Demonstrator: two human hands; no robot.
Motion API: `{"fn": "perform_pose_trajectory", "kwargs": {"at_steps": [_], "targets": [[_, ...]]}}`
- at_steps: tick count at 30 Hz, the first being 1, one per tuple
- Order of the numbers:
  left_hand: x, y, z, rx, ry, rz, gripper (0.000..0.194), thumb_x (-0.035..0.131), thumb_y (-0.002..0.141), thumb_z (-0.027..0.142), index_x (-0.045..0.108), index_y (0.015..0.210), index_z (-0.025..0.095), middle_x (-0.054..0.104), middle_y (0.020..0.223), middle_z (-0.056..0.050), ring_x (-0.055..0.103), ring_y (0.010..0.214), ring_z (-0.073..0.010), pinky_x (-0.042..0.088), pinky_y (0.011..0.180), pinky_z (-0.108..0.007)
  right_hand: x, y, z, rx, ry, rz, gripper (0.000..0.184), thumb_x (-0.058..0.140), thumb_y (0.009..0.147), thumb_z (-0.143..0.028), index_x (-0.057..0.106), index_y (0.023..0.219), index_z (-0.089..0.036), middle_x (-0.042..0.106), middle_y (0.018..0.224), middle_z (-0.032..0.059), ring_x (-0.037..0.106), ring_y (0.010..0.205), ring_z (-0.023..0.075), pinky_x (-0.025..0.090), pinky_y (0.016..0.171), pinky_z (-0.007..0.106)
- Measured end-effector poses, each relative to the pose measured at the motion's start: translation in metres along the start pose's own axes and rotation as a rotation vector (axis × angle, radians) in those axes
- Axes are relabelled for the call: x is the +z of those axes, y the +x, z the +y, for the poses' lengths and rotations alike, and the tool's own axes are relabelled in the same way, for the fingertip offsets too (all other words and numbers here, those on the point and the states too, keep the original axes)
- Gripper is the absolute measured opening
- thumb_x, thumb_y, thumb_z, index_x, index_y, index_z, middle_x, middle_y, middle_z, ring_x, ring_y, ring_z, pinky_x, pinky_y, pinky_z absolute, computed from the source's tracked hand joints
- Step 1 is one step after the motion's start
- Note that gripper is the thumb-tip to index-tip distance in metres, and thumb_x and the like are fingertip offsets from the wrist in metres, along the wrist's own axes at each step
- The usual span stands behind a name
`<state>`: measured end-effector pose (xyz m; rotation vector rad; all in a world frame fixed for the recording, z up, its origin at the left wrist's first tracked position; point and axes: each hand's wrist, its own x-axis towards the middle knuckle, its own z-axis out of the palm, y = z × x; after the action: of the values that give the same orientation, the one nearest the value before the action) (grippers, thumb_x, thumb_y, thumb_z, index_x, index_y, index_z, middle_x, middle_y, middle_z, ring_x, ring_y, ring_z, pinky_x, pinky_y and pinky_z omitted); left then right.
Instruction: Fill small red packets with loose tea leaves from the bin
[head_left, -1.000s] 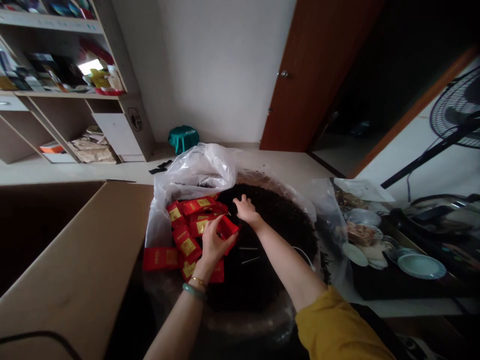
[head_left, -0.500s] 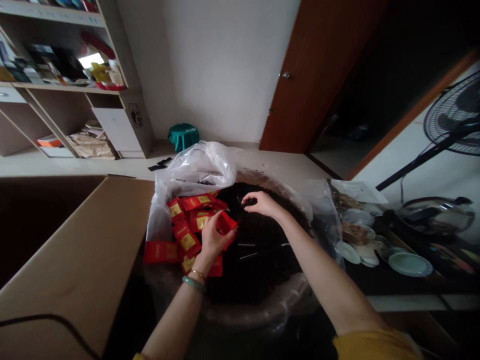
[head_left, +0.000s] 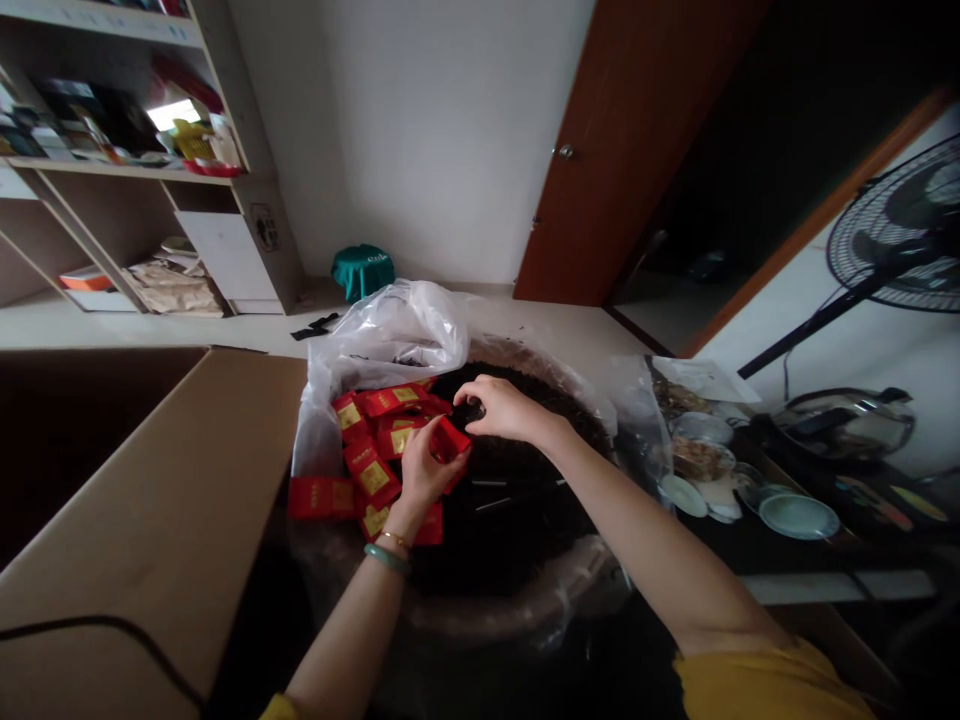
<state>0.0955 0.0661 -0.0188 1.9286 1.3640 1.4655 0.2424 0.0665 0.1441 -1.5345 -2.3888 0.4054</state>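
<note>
Between the thumb and fingers of my left hand (head_left: 426,468) is a small red packet (head_left: 451,438), its mouth apparently held apart. Just above and right of it, my right hand (head_left: 499,405) pinches a clump of dark loose tea leaves (head_left: 471,411). Both hands are over a wide container lined with clear plastic (head_left: 409,325) and heaped with the same dark leaves (head_left: 510,545). Several red packets with gold labels (head_left: 373,470) lie piled on its left side. Two thin pale strips (head_left: 491,502) rest on the leaves.
An open cardboard box (head_left: 187,480) stands at left. On the right, a dark table carries bowls (head_left: 799,515), a glass-lidded pot (head_left: 840,425) and papers. A standing fan (head_left: 900,230) is beyond it. A teal-covered stool or bin (head_left: 363,271) sits by the wall.
My right hand has moved left with the dark leaves, from over the heap to beside the packet's mouth. My left hand stays nearly in place holding the packet. The view has shifted slightly.
</note>
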Motion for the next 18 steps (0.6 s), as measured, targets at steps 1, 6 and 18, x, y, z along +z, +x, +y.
{"fn": "perform_pose_trajectory", "kwargs": {"at_steps": [1,6,18], "targets": [[0.000,0.000,0.000,0.000,-0.008,-0.007,0.060,0.076,0.064,0.038,0.057,0.118,0.019,0.066,0.103,-0.010,0.061,0.094,-0.0247,0.050,0.082,-0.038,0.002,0.000,0.000,0.006,0.011,-0.002,0.030,0.070,0.066,-0.010,0.070,0.094,-0.020,0.066,0.092,0.0035,0.061,0.081,0.0153,0.045,0.074,0.024],[-0.001,0.000,0.000,-0.025,-0.017,-0.027,0.062,0.076,0.063,0.035,0.057,0.119,0.019,0.066,0.101,-0.009,0.061,0.090,-0.0236,0.050,0.079,-0.037,0.013,0.003,-0.006,-0.039,0.093,0.035,0.027,0.060,0.072,-0.002,0.071,0.090,-0.020,0.070,0.085,0.0021,0.063,0.079,0.0145,0.046,0.076,0.025],[-0.008,0.000,0.009,-0.282,-0.448,-0.127,0.061,0.072,0.067,0.042,0.059,0.122,0.018,0.068,0.085,-0.004,0.063,0.078,-0.0190,0.050,0.074,-0.033,0.018,-0.026,0.043,0.033,0.217,0.187,0.048,0.067,0.075,-0.016,0.062,0.121,-0.026,0.053,0.130,0.0090,0.057,0.111,0.0209,0.045,0.097,0.038]]}}
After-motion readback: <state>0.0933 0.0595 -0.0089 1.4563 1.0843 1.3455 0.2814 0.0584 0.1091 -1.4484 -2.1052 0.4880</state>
